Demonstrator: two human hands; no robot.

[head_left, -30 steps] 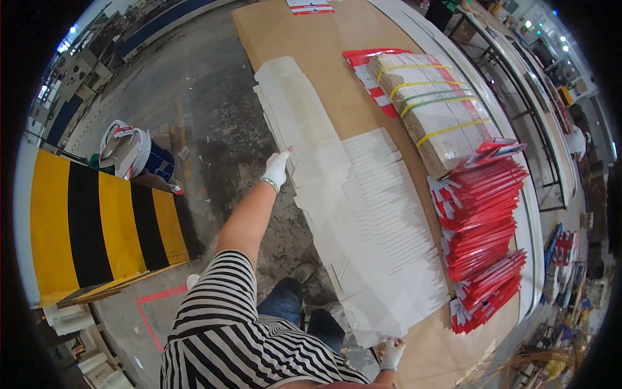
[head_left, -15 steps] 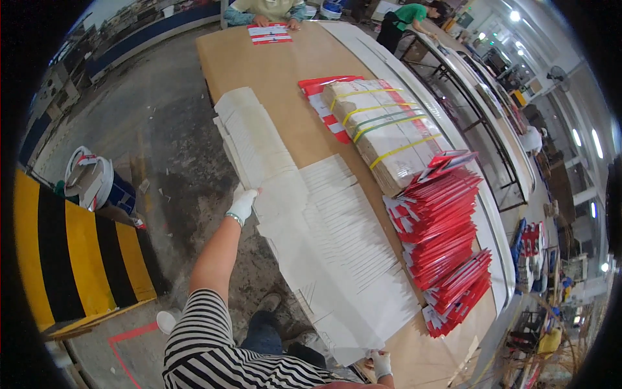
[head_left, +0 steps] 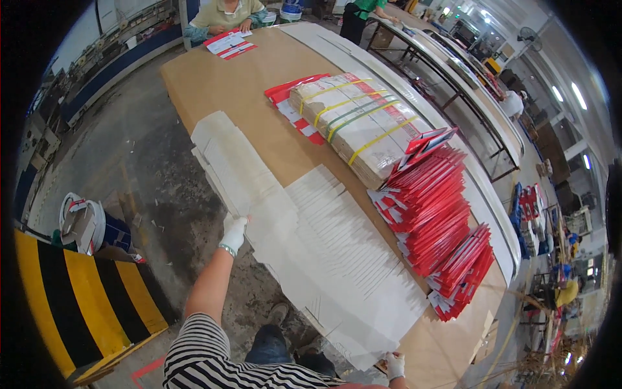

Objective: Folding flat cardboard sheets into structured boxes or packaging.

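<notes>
My left hand [head_left: 234,235], in a white glove, is closed on the left edge of a long white paper sheet [head_left: 272,214], with the bare fingertips showing. At the sheet's near right corner, my right hand [head_left: 394,367], gloved too, pinches the edge; its fingers are partly hidden. The sheet spans the table's left side and lies over more white sheets, whose staggered edges show as a fanned stack [head_left: 346,233] to its right. Beyond that stack, a long row of folded red-and-white printed pieces [head_left: 434,214] leans in overlapping layers.
Behind the red pieces lies a wrapped bundle [head_left: 363,117] bound with yellow and green straps. Brown board covers the table [head_left: 214,78]. A co-worker [head_left: 227,19] handles a red-and-white piece [head_left: 230,44] at the far end. On the left stand a yellow-and-black striped barrier [head_left: 78,292] and a bucket [head_left: 97,223].
The view has turned, so the table and bundle appear farther left. Both my hands keep their hold on the white sheet, with the left one lower in the picture.
</notes>
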